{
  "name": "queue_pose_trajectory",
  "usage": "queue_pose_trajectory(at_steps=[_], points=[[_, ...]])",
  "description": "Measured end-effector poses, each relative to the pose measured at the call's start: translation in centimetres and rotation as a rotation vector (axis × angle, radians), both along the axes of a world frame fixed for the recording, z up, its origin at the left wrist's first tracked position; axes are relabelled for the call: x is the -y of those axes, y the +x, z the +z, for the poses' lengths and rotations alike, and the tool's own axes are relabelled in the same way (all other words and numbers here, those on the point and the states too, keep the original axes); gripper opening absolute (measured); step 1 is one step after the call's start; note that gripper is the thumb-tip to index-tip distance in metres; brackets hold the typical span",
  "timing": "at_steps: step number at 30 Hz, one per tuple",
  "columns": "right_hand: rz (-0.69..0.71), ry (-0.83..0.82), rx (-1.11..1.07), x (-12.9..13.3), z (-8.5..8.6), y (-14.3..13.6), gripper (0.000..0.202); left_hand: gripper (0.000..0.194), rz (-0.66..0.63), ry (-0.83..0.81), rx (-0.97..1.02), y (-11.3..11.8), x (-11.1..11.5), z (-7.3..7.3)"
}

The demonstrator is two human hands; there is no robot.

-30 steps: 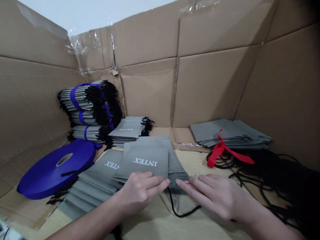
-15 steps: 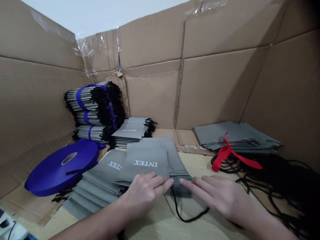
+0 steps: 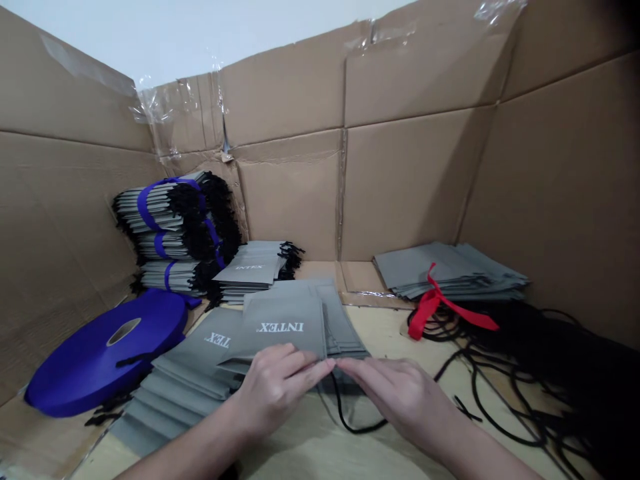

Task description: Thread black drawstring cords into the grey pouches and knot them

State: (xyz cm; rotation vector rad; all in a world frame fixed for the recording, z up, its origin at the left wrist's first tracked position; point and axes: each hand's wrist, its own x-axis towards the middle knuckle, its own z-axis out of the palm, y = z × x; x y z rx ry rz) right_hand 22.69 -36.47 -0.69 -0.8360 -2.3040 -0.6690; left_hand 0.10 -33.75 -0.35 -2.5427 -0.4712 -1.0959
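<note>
A grey fabric pouch (image 3: 285, 313) printed INTEX, upside down to me, lies on top of other grey pouches. My left hand (image 3: 280, 383) is closed on its near right corner, thumb and forefinger pinched together. My right hand (image 3: 395, 383) meets it there, fingers pressed together and tips touching the left fingertips. What the right fingertips pinch is too small to make out. A black cord (image 3: 345, 420) hangs from the corner and curves down, passing behind my right hand. More pouches (image 3: 175, 387) are fanned out to the left of my left hand.
A purple ribbon roll (image 3: 100, 360) lies at left, before bundled pouches (image 3: 150, 213) with black cord ends. A smaller pouch stack (image 3: 250, 267) stands beside them. At right are flat grey pieces (image 3: 445, 267), a red ribbon (image 3: 425, 313) and tangled black cords (image 3: 550, 360). Cardboard walls (image 3: 290, 193) surround the table.
My right hand has moved left, and its fingertips now meet those of my left hand at the pouch corner. The view has shifted slightly right.
</note>
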Motion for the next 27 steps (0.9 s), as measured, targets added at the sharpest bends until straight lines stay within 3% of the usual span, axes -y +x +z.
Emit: queue_pose_trajectory(at_steps=[7, 21, 27], points=[[0.041, 0.112, 0.245, 0.4, 1.6, 0.6, 0.030, 0.033, -0.055, -0.012, -0.051, -0.3, -0.6, -0.4], [0.079, -0.047, 0.194, 0.3, 2.0, 1.2, 0.030, 0.032, -0.123, 0.035, -0.136, -0.5, -0.3, 0.2], [-0.032, -0.100, 0.218, 0.1, 2.2, 1.2, 0.032, 0.037, -0.092, -0.052, -0.074, -0.4, -0.7, 0.1]])
